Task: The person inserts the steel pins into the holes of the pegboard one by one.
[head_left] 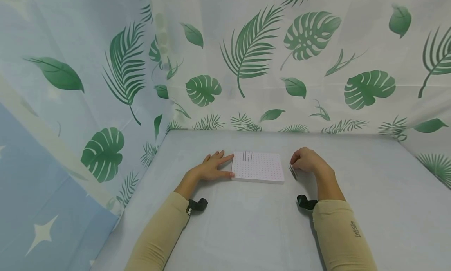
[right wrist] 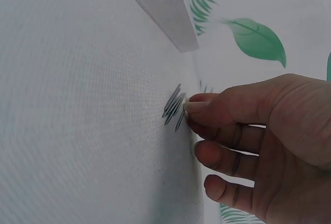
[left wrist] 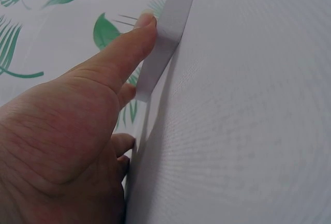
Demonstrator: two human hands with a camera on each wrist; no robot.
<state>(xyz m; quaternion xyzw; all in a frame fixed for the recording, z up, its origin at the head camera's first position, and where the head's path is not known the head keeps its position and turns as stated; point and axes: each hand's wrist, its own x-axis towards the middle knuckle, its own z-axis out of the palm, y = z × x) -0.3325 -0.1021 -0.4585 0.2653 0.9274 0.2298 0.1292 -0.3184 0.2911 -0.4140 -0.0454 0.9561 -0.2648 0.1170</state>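
Observation:
A white pegboard [head_left: 260,171] with a grid of small holes lies on the table. Several thin metal pins [head_left: 248,156] stand upright in it near its far left corner. My left hand [head_left: 211,168] is spread beside the board, its thumb and index finger straight and touching the left edge. To the right of the board, a small bunch of loose metal pins [right wrist: 173,105] lies on the table. My right hand [head_left: 307,160] is at that bunch, thumb and index finger pinching the end of a pin. The fingertips partly cover the pinched end.
The table [head_left: 246,224] has a pale cover. Behind and to the left hang leaf-printed curtains [head_left: 260,98]. Black wrist cameras [head_left: 305,203] are strapped at both sleeves, close above the tabletop.

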